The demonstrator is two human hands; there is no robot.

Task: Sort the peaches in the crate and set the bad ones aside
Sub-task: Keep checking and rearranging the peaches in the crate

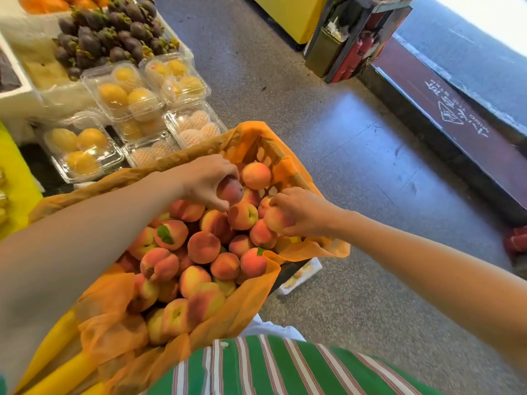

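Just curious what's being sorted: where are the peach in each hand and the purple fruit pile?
Dark peach (231,192) in left hand (204,181): head view, its red side.
Pale peach (274,219) in right hand (302,212): head view, its exposed cheek.
Purple fruit pile (114,34): head view, heap's middle.

I see peaches (204,248) with matt, velvety-looking skin and no shine. Crate liner (248,297): thin orange sheet, semi-sheer and crinkled; cloth or paper, I can't tell. Crate (266,155) wall at the far end: hard plastic lattice. Clamshell boxes (122,92): clear glossy plastic with strong glare. Some fruit inside sits in white foam net sleeves (196,129). Mangosteens (114,32): dull purple rind, rough-looking caps. Floor (342,138): speckled stone, smooth, with a soft sheen. Shirt (285,372): striped cloth, matt.
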